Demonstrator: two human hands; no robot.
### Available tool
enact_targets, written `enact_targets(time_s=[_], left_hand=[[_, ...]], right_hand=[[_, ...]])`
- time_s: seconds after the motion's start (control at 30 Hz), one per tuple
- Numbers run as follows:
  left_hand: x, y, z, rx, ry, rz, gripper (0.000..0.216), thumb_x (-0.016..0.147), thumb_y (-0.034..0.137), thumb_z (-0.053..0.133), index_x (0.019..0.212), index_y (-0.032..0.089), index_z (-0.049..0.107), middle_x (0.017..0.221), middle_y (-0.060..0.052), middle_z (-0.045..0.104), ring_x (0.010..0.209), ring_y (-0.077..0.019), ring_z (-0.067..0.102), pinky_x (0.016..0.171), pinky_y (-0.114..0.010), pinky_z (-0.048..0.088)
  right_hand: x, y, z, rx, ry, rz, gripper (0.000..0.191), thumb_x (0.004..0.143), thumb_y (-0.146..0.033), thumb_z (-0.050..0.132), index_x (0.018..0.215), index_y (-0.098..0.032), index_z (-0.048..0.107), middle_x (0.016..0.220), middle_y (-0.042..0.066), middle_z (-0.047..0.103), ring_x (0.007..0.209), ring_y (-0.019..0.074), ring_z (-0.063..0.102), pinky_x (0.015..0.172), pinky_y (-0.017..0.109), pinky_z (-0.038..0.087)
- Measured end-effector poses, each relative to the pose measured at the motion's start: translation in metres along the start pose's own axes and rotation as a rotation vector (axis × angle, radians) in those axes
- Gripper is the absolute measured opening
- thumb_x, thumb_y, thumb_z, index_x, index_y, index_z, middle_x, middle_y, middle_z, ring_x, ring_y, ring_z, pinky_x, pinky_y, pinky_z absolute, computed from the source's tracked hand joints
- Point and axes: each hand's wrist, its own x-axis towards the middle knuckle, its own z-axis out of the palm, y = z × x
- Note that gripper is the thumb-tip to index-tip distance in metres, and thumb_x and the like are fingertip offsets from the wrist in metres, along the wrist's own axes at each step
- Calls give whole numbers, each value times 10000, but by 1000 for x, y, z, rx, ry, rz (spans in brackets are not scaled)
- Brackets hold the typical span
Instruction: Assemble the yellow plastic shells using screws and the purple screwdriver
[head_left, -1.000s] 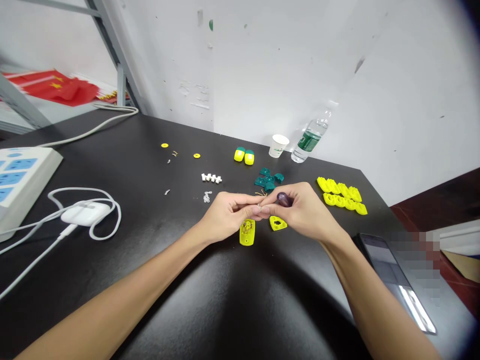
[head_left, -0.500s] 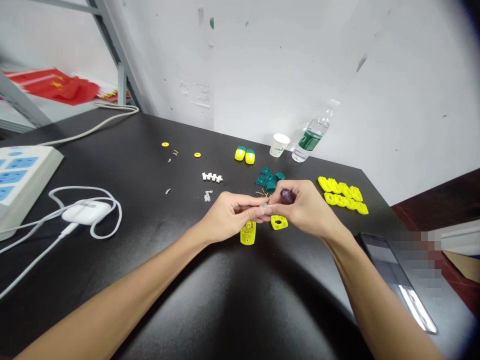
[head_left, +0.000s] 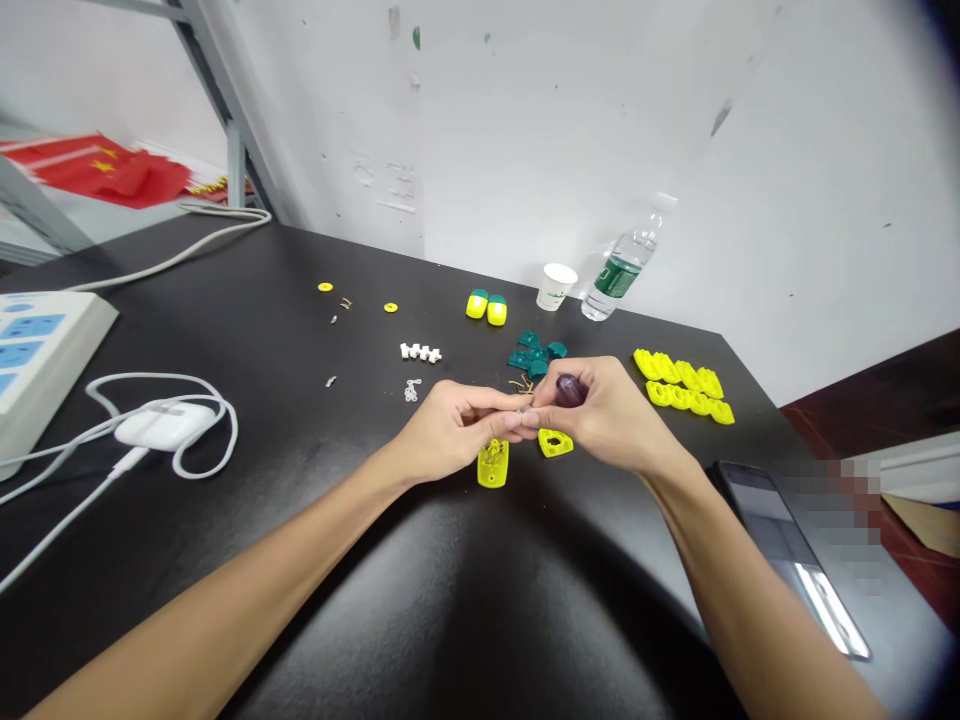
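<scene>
Table: black, against a white wall.
Left hand: fingertips pinched on a small pale piece, mostly hidden.
Right hand: fingertips closed at the same piece, a purple handle in its grip.
Below the hands: yellow shell, open side up; yellow frame near its right.
Farther out: green parts, cup, bottle.

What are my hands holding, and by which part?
Your left hand and right hand pinch a tiny piece, exactly where is hidden. The right also holds a tool by its purple handle.
</scene>
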Motion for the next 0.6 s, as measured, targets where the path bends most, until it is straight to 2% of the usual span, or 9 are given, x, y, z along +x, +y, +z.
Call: enact_targets(time_s=[0.23,0.6], left_hand=[[0,3,1,20,31,-62,254,770,286,810,964,124,779,847,-91,791,793,-231,772,771,-325,654],[0,-2,-5,74,-4,-51,239,798,289,788,982,137,778,899,-95,791,825,-230,769,803,-328,641]], right_hand=[[-1,-3,3,-24,5,19,247,719,-328,779,647,-168,606,557,-43,498,533,89,362,478,255,289],[-2,-3,4,-64,3,38,209,720,-278,747,633,-168,592,569,-41,502,554,100,390,492,263,298]])
